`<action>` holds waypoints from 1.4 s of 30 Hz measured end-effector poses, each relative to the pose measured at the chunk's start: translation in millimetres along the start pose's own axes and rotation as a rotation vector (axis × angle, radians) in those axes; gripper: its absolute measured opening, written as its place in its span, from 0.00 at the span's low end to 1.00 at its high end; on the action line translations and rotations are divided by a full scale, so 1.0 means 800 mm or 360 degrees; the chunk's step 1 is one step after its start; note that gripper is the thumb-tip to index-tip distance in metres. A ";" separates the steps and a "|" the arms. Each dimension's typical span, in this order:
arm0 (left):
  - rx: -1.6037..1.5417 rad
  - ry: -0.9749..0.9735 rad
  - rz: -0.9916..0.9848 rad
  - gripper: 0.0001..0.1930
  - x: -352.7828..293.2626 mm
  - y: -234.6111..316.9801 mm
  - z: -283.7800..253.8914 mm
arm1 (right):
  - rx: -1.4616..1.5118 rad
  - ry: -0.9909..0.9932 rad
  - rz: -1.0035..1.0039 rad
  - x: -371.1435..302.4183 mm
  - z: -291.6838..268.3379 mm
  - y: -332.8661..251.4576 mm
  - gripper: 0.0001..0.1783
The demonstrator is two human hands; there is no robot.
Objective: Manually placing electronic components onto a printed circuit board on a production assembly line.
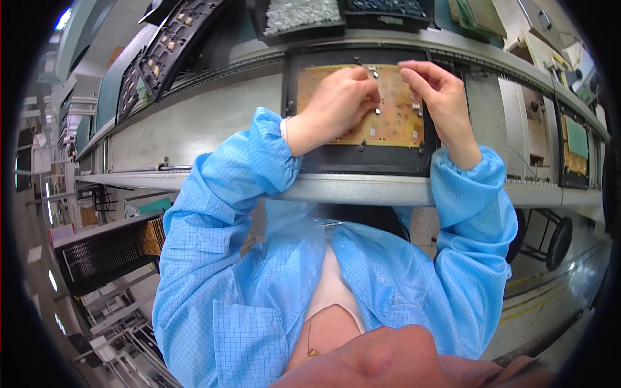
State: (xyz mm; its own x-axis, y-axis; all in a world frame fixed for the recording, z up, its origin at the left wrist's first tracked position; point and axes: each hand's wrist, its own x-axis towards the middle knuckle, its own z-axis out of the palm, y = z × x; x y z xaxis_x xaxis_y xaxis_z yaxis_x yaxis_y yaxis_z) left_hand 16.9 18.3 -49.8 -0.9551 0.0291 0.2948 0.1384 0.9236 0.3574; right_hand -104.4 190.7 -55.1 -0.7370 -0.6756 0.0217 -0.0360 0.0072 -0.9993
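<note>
A tan circuit board (392, 132) lies in a black carrier frame (362, 163) on the conveyor before me. My left hand (337, 102) is over the board's left half, its fingers curled together and pointing down near small silvery round parts. Whatever those fingertips may hold is hidden. Over the board's upper right edge, my right hand (441, 96) has its thumb and forefinger brought together in a pinch. Anything between them is too small to name. Several small parts stand on the board, among them a white part (416, 106) beneath the right hand.
Two black bins, one of pale small parts (303, 14) and one of dark small parts (388, 6), stand beyond the conveyor. A tilted black tray (178, 42) of parts is at the far left. Another carrier with a green-topped board (576, 138) sits at the right. The metal conveyor rail (362, 189) runs nearest me.
</note>
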 end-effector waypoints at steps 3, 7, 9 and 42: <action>-0.0211 -0.0009 0.0124 0.03 0.001 -0.015 0.011 | 0.0050 -0.0008 0.0046 -0.001 -0.011 0.008 0.13; 0.0033 0.0396 -0.0006 0.05 0.047 -0.063 -0.015 | 0.0194 0.0035 0.0096 -0.006 -0.028 0.022 0.16; 0.0394 0.0626 -0.0047 0.05 0.072 -0.099 -0.039 | 0.0270 -0.0002 0.0117 -0.005 -0.029 0.022 0.16; -0.0557 0.0310 -0.0117 0.06 0.063 -0.063 -0.016 | -0.0275 -0.0440 0.0344 0.043 -0.018 -0.039 0.16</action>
State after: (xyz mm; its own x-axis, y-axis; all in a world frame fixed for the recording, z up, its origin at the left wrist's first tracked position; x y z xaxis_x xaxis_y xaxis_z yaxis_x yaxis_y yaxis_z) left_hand -34.9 -31.5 -41.3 -0.9030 -0.1364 0.4075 0.1844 0.7337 0.6540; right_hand -138.5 177.7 -22.5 -0.5309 -0.8180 -0.2213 -0.0304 0.2793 -0.9597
